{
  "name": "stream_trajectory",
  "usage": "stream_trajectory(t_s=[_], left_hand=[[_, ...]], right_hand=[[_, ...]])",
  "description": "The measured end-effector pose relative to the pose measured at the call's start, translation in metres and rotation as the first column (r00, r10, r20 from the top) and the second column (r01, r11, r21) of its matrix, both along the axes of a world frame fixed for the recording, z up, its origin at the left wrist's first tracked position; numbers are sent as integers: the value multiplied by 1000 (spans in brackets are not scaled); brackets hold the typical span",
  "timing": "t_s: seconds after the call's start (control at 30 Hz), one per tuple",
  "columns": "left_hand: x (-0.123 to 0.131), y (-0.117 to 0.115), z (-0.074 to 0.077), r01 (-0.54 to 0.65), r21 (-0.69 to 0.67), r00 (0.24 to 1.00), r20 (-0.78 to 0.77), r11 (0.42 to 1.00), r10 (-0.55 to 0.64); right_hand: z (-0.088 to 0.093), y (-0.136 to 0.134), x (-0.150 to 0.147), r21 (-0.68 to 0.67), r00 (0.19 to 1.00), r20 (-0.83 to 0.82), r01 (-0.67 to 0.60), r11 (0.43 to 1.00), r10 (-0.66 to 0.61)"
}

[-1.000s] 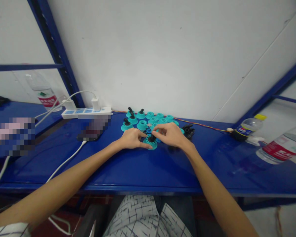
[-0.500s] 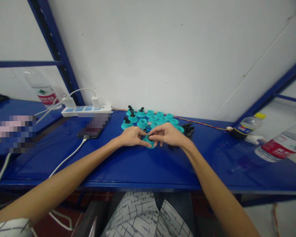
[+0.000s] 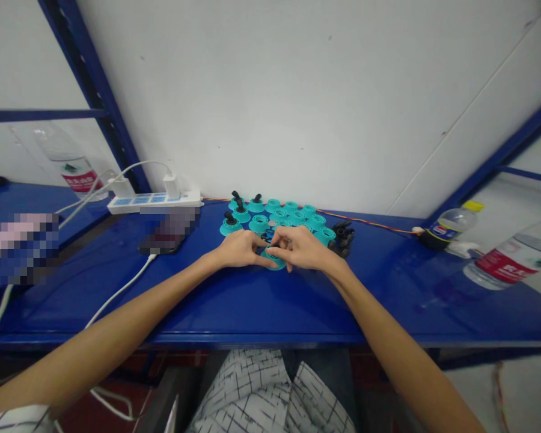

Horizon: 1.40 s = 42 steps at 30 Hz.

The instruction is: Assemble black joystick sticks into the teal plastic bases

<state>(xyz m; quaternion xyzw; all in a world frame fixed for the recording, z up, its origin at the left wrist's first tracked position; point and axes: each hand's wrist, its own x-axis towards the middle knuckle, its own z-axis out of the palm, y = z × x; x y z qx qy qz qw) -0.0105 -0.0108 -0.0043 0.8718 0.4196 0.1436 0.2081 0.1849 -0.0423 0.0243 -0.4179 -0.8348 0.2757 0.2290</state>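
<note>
Low on the blue table sits a round teal plastic base point(image 3: 274, 262), flared at its bottom rim. My left hand point(image 3: 240, 249) grips its left side between thumb and fingers. From the right, my right hand point(image 3: 301, 246) pinches a small black part at the top of that base; the part is mostly hidden by my fingers. Behind my hands stand several more teal bases point(image 3: 279, 214). A few at the left carry bent black pieces point(image 3: 229, 218) on top. A pile of loose black pieces point(image 3: 342, 237) lies just right of my right hand.
A white power strip point(image 3: 155, 201) and a phone point(image 3: 169, 231) on a charging cable lie at the left. A cola bottle point(image 3: 451, 225) and a water bottle point(image 3: 509, 261) are at the right. A thin twisted wire point(image 3: 369, 222) runs along the wall.
My right hand has turned slightly, its fingers curling more over the top of the teal base. My left hand keeps its hold. The whole view has shifted a little.
</note>
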Motion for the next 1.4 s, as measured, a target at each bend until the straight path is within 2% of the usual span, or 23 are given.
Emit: stream_trajectory(t_s=[0.23,0.4,0.5,0.67,0.77,0.93,1.17,1.4], left_hand=[[-4,-1,4,51,-32,998,31,998,-50],[-3,-4,6,54,-59,998,47,997,-52],[-3,-4,7,56,-55,998,37,997,-54],[-5,-2,5,93,-17,995,26,995,-93],[-6,-1,4,113,6,993,17,994,-114],[-10,-1,7,153,-99,986,80,983,-146],[-15,3,10,231,-185,961,197,955,-195],[-12,2,8,166,-213,969,219,963,-119]], right_hand=[[-2,6,5,78,999,25,-38,996,36],[-2,3,4,-58,997,22,-68,996,69],[-2,1,-1,-83,998,12,-54,995,56],[-4,2,-2,5,999,3,-38,999,38],[-5,2,-1,7,999,8,-40,999,40],[-3,0,-2,-24,998,-21,-67,997,66],[-1,2,-1,49,997,-26,-69,996,70],[-2,1,-3,149,999,6,-42,988,42]])
